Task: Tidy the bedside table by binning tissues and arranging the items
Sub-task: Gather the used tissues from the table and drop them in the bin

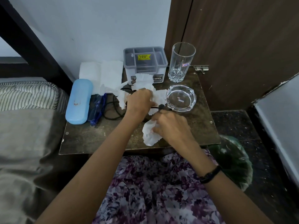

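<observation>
On the dark bedside table [97, 139], my left hand [140, 102] grips a torn white tissue [144, 82] in the middle. My right hand [171, 126] is closed on a crumpled tissue [149, 135] nearer the front edge. More flat tissues [103, 75] lie at the back left. A light blue glasses case [78, 101] lies at the left edge, with blue glasses [97, 109] and a black cable [113, 110] beside it. A grey organiser box [144, 62], a tall glass [180, 62] and a glass ashtray [181, 98] stand at the back right.
A green bin [233, 160] with a liner stands on the floor right of the table. A bed with a striped pillow [27, 96] lies to the left. A brown door [242, 46] is behind, and a grey panel [281, 113] at the right.
</observation>
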The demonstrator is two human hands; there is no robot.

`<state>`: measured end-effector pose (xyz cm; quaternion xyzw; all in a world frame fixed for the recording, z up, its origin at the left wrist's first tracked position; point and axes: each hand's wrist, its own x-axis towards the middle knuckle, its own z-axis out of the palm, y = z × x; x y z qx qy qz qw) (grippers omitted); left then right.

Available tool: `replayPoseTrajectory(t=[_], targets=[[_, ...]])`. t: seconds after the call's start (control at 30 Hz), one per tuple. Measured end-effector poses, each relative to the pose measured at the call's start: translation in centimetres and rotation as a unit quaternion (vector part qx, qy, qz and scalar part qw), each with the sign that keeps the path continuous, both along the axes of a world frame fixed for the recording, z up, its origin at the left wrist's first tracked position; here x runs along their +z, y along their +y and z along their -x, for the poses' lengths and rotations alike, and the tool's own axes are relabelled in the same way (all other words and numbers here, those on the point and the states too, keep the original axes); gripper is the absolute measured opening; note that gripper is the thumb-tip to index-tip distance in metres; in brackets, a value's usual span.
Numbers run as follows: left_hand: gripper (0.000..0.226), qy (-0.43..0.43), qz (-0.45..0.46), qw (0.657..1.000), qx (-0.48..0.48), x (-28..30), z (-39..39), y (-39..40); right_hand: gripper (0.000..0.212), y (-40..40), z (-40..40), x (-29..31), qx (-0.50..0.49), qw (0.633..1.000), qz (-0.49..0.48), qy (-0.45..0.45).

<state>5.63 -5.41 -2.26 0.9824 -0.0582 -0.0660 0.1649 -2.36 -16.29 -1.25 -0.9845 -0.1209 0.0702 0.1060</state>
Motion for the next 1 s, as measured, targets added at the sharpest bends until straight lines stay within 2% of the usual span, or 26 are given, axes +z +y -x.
replayPoseTrajectory(t=[0.13,0.27,0.43,0.53,0.63,0.73,0.9,1.0], targets=[[0.021,-0.036,-0.003,0.999,0.028,-0.2,0.0,-0.5,0.017,-0.2,0.0,-0.9,0.004,0.999,-0.017,-0.040],[0.019,-0.110,0.107,0.985,0.079,1.8,1.5,0.3,0.014,-1.3,0.2,-0.1,-0.038,0.988,-0.142,-0.043],[0.016,-0.189,0.235,0.950,0.078,5.5,4.8,0.2,0.013,-4.2,0.7,2.8,-0.161,0.924,-0.343,-0.051],[0.019,-0.201,0.256,0.944,0.063,7.5,7.0,-1.4,0.011,-7.8,1.3,3.4,-0.228,0.879,-0.407,-0.096],[0.019,-0.143,0.297,0.944,0.025,7.5,8.8,-5.1,0.010,-12.4,2.8,2.7,-0.293,0.848,-0.418,-0.140],[0.015,-0.076,0.281,0.955,-0.049,5.3,10.6,-11.0,0.012,-17.2,5.1,1.2,-0.374,0.820,-0.406,-0.152],[0.018,0.026,0.244,0.966,-0.084,0.2,12.7,-21.3,0.014,-23.3,9.4,-2.7,-0.471,0.821,-0.273,-0.169],[0.025,0.139,0.200,0.968,-0.052,-4.3,13.9,-26.5,0.018,-25.1,10.9,-6.2,-0.531,0.812,-0.196,-0.143]])
